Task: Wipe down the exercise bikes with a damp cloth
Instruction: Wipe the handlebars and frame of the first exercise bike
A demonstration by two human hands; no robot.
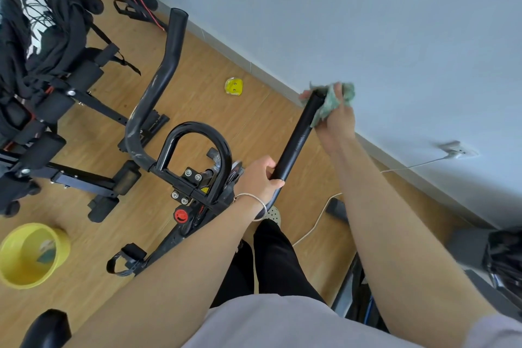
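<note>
Your right hand point(337, 117) has the cloth point(332, 103) bunched up in its fingers and pressed round the far tip of the bar point(296, 141). Cloth and tip are touching, and a bit of fingertip pokes out on the other side of the tip. Your left hand point(261, 178) is curled round that same bar lower down, just above where it bends, so both hands are on one bar with a bare stretch of it between them. There's a thin bracelet point(255, 202) on the left wrist.

Just left of your left hand is the bike point(195, 186) clamp with its bolts and the loop point(223, 147) rising out of it. The other bar point(166, 59) is further left, well apart from both hands, with pale scuffs on it. Below the left wrist sits a red knob point(181, 215).

Way down-left of the left hand there's a yellow bucket point(63, 246) on the floor with something greenish inside, can't tell what. Left of your right hand, a small yellow thing point(234, 87) lies on the floor near the wall. A white cable point(310, 230) runs under your right forearm, and a socket point(452, 150) sits on the wall off to the right of that hand.
</note>
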